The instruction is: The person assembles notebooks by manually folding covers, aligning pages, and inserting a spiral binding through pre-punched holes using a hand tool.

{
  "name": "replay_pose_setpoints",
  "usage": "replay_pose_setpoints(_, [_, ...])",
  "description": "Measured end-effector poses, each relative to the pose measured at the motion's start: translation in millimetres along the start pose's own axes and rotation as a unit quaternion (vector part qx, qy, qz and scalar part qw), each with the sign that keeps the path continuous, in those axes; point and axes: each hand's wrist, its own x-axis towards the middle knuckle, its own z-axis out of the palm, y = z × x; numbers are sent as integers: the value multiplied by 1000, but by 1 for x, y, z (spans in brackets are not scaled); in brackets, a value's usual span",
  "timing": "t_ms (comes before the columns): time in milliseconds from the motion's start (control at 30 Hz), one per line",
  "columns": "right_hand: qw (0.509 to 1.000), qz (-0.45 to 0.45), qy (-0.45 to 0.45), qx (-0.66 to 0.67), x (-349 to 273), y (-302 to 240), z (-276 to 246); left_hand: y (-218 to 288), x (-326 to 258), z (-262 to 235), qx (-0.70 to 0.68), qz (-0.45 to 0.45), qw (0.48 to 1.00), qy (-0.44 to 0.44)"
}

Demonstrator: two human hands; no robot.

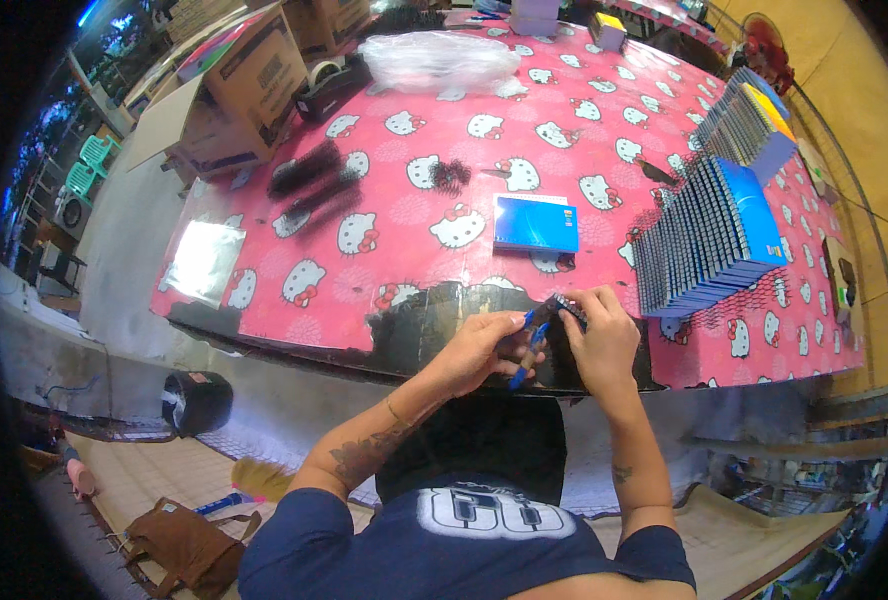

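Note:
At the table's near edge, my left hand (484, 348) is closed around blue-handled pliers (526, 368). My right hand (604, 335) sits just right of it, fingers pinched on a small dark spiral-bound notebook (562, 308) seen edge-on. Most of that notebook is hidden by my fingers, and the jaws of the pliers are hard to make out. Beyond my hands a blue spiral notebook (536, 225) lies flat. To the right stands a tall stack of blue spiral notebooks (709, 240), coils facing left.
Black plastic coils (314, 185) lie in a pile at left, with a smaller coil clump (451, 178) near the middle. Farther back are an open cardboard box (239, 95), a tape dispenser (332, 88) and a clear plastic bag (439, 62). Another notebook stack (749, 125) stands at far right.

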Motion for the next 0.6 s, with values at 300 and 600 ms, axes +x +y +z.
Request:
replay_pose_setpoints(300, [1000,-10,10,13,2,2,1,2,-4,12,597,331,720,124])
replay_pose_setpoints(600, [997,-24,-49,-47,-17,14,-50,38,-13,-76,722,290,568,270])
